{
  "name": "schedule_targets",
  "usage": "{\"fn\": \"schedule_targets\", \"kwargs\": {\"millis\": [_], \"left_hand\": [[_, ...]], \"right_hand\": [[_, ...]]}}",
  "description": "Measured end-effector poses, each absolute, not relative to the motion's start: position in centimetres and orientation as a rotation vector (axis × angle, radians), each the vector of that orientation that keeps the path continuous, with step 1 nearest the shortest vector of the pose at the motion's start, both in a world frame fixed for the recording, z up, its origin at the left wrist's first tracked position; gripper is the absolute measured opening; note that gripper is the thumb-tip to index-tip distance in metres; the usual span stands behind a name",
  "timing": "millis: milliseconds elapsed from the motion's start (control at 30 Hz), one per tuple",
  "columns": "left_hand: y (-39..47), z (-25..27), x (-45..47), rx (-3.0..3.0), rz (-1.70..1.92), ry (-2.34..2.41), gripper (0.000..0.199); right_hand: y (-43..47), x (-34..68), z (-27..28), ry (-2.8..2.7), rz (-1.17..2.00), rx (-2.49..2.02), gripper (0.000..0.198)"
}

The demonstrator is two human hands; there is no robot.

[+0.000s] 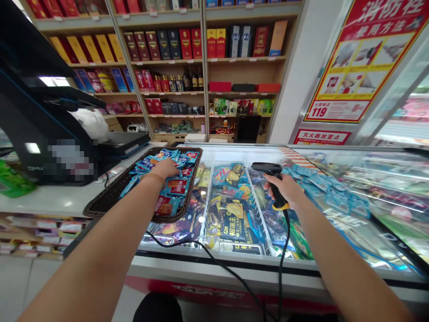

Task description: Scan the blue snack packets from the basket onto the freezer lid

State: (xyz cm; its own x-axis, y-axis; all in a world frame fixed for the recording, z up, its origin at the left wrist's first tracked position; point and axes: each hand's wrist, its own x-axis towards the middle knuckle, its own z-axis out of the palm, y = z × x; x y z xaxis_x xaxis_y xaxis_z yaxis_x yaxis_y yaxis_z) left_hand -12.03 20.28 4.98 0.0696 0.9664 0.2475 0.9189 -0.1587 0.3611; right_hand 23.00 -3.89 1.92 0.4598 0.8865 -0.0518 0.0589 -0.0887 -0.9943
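Note:
My right hand (284,187) is wrapped round a black and yellow barcode scanner (275,181), held above the glass-topped freezer with its head pointing left. A black cord hangs from the scanner's handle. My left hand (166,169) reaches into a dark brown wicker basket (103,206) and touches the small blue and red snack packets (177,186) heaped in it. Its fingertips are hidden among the packets, so whether they grip one does not show. The basket straddles the white counter and the freezer's left end.
Bagged ice creams (231,219) fill the freezer, split by white wire dividers (206,210). More blue packets (318,181) lie on the right side of the freezer. A black checkout machine (36,112) stands on the left counter. The scanner cord (214,260) loops across the freezer's front edge.

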Motion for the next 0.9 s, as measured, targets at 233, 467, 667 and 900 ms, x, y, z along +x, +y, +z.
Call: {"fn": "schedule_targets", "kwargs": {"millis": [233,467,667,900], "left_hand": [[18.9,5.2,-11.3,2.305,0.686,2.181,0.021],[17.2,10.2,-6.6,2.15,1.487,1.576,0.015],[12.5,8.8,4.0,1.463,1.315,0.845,0.022],[9.8,-0.4,10.4,1.057,1.196,0.898,0.025]], "right_hand": [[-3.9,23.8,0.3,-0.881,0.858,-1.47,0.022],[-4.3,23.5,0.8,-0.887,0.846,-1.493,0.025],[-5.4,24.2,0.8,-0.857,0.822,-1.429,0.028],[-6.1,25.1,0.4,-0.881,0.849,-1.369,0.036]]}}
